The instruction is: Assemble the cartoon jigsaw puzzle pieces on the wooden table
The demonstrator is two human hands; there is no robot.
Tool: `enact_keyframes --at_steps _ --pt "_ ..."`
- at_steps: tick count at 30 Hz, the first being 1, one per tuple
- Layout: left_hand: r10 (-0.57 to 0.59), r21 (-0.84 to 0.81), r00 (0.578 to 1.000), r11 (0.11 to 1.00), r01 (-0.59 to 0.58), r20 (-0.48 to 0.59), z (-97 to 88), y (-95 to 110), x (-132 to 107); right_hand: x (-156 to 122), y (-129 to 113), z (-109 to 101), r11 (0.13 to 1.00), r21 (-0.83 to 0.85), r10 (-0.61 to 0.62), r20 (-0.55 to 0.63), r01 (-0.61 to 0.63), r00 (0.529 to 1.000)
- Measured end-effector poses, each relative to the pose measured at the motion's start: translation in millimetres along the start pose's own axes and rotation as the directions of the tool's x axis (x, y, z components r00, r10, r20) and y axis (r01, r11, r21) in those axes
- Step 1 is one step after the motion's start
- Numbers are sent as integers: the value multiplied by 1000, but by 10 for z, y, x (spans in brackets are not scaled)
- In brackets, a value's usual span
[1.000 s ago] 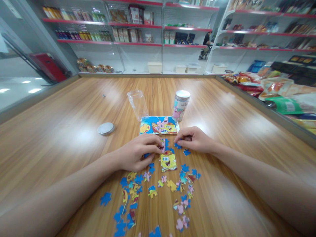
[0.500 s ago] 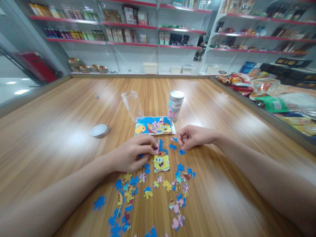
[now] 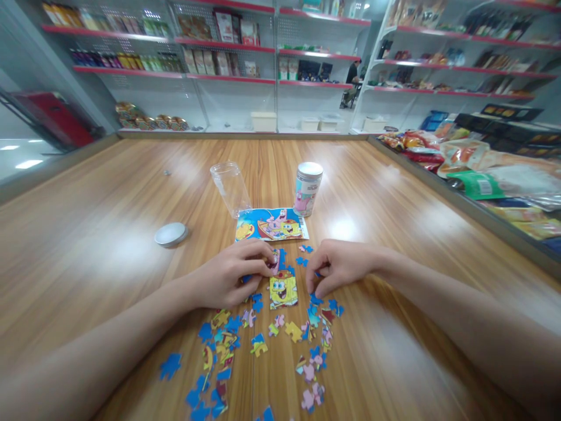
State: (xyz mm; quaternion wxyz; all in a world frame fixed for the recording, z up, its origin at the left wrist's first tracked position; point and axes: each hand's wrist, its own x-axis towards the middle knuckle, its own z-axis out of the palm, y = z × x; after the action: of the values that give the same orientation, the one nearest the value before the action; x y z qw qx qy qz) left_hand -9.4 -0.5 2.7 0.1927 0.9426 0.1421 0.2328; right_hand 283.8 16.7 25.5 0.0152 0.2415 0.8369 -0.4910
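Note:
My left hand (image 3: 228,275) rests on the wooden table (image 3: 109,222), its fingertips pinched on a pink puzzle piece (image 3: 274,262) at the top of a small joined block showing a yellow cartoon face (image 3: 283,290). My right hand (image 3: 337,268) is curled with its fingertips down on a blue piece beside that block. Several loose blue, pink and yellow pieces (image 3: 263,345) are scattered in front of both hands. A printed reference picture (image 3: 272,224) lies just beyond the hands.
A clear plastic tube (image 3: 230,188) and a printed can with a white lid (image 3: 307,188) stand behind the picture. A grey round lid (image 3: 170,234) lies to the left. Snack packets (image 3: 482,169) line the table's right edge. Store shelves (image 3: 236,58) fill the background.
My right hand has drawn back toward me and down, from the blue pieces near the picture to the pieces right of the joined block. My left hand kept its pinch.

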Motion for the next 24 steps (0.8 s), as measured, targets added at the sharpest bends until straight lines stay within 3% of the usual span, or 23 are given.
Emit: enact_keyframes --at_steps 3,9,13,17,20,24 --pt "0 -2 1000 1000 0 4 0 -1 6 9 -7 -13 1000 -9 22 8 -22 1000" --pt "-1 4 1000 1000 1 11 3 -11 0 37 10 -27 986 155 57 15 -59 998" --pt "12 5 1000 1000 -12 6 -6 -20 -8 51 -145 -1 985 -137 106 -14 -107 994" --pt "18 18 1000 1000 -17 -18 -7 -24 9 -12 -371 61 895 -432 110 -37 -115 993" --pt "25 24 999 999 -24 -30 -4 -37 14 -49 -510 167 858 -510 20 -85 -61 996" --pt "26 14 998 1000 -25 -48 2 -51 13 -8 -610 438 947 -287 -176 -76 147 982"
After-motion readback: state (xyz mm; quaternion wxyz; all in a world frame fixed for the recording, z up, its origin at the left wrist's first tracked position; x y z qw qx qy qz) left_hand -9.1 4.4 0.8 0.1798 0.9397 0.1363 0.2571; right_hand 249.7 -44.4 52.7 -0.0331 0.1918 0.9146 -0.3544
